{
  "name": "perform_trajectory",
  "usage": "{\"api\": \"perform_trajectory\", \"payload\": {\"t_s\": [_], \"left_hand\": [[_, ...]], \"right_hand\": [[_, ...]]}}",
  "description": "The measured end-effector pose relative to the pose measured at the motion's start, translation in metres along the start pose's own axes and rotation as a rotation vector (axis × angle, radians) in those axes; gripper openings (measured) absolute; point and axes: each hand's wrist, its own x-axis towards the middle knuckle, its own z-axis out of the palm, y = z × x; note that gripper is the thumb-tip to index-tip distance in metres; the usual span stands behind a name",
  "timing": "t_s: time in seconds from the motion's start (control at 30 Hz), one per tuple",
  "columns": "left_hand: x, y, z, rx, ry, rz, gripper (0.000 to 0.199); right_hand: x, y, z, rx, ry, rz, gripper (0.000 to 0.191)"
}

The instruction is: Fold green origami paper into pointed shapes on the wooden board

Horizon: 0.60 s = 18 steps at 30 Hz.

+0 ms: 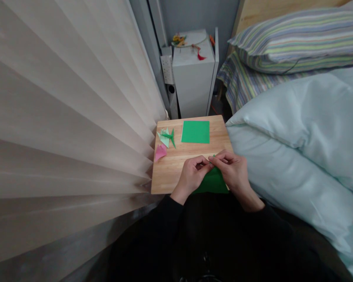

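Note:
A sheet of green paper is held near the front edge of a small wooden table. My left hand pinches its upper part between thumb and fingers. Close beside it, my right hand pinches the same sheet, and the fingertips of both hands nearly meet. The hands cover part of the paper, so any crease there is hidden. Behind them on the table lies a square stack of green paper. Folded paper pieces sit at the left: a green one, a pale green one and a pink one.
A pleated curtain hangs along the table's left side. A white cabinet stands behind, with small colourful items and a red tassel on top. To the right is a bed with a pale blue quilt and a striped pillow.

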Motion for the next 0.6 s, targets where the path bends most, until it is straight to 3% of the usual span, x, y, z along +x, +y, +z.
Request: {"api": "perform_trajectory", "payload": {"t_s": [0.2,0.4,0.47,0.6], "left_hand": [[0.005,0.006,0.001,0.008,-0.042,-0.011,0.036],[0.003,0.003,0.0,0.041,-0.068,-0.09,0.035],[0.002,0.001,-0.002,0.005,-0.019,-0.095,0.033],[0.002,0.003,-0.006,-0.055,0.057,-0.043,0.031]], "right_hand": [[0.001,0.005,0.002,0.006,0.054,0.044,0.032],[0.014,0.007,-0.014,0.096,0.215,0.038,0.03],[0.014,0.003,-0.016,0.04,0.161,0.033,0.028],[0.006,0.0,-0.009,0.002,-0.11,0.061,0.027]]}}
